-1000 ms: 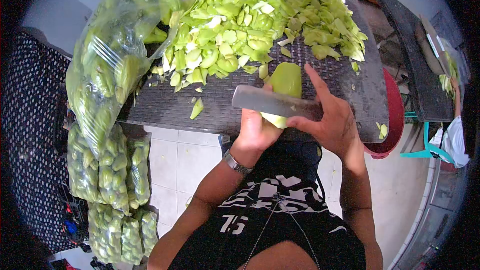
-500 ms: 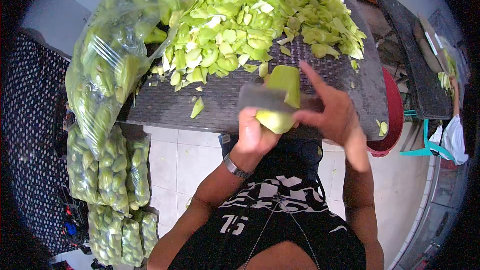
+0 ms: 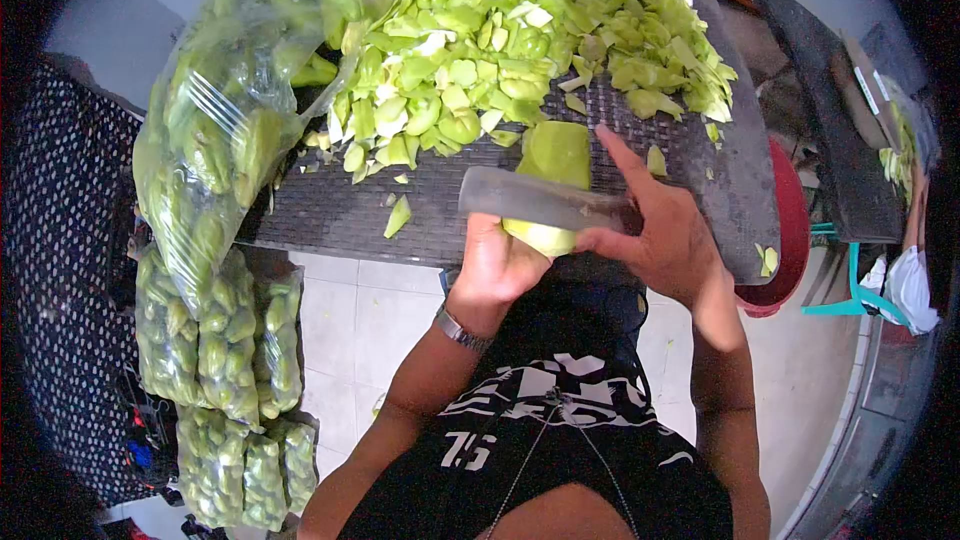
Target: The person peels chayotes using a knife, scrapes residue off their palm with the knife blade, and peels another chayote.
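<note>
My left hand [image 3: 500, 265] grips a pale, light-green fruit [image 3: 538, 238] over the near edge of the table. My right hand [image 3: 665, 225] is closed round the handle end of a broad grey-bladed knife [image 3: 520, 198], its index finger stretched forward; the handle is mostly hidden. The blade lies across the fruit, slightly blurred. Just beyond the blade shows a wide green slice [image 3: 557, 153]; whether it is still joined to the fruit I cannot tell. Past my hands, a large heap of green cut pieces [image 3: 500, 50] covers the far part of the table.
The dark woven table [image 3: 330, 205] carries scattered pieces. A clear bag of whole green fruits [image 3: 215, 130] hangs over its left edge. Several filled bags [image 3: 225, 340] stand below on the floor. At right are a red tub [image 3: 790, 230], a turquoise stool [image 3: 855, 285] and another dark table [image 3: 815, 90].
The knife and fruit have shifted slightly left, and the wide slice beyond the blade has changed its tilt. A loose piece now shows on the table right of my index finger.
</note>
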{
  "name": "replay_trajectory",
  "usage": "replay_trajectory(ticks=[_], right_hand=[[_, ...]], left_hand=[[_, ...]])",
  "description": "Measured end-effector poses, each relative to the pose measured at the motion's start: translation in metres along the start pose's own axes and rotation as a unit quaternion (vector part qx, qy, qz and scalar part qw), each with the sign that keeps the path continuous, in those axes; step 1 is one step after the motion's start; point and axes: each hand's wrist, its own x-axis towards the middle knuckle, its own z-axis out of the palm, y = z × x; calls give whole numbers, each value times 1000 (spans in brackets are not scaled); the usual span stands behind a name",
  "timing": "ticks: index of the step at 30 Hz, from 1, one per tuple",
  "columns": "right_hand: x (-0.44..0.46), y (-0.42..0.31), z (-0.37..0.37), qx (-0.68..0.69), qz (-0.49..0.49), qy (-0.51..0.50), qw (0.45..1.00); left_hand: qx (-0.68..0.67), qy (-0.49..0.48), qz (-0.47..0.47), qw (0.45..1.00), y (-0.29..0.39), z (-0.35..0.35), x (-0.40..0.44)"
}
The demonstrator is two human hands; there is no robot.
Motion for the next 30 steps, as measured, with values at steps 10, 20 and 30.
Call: replay_trajectory(ticks=[10,20,30], right_hand=[[13,44,-18,-65,25,31,997],[22,70,-27,31,255,35,966],[-16,-3,25,-34,-51,37,997]], left_hand=[[75,-52,-19,996,9,0,-10],[73,35,25,996,14,14,-3],[190,23,86,978,-1,27,3]])
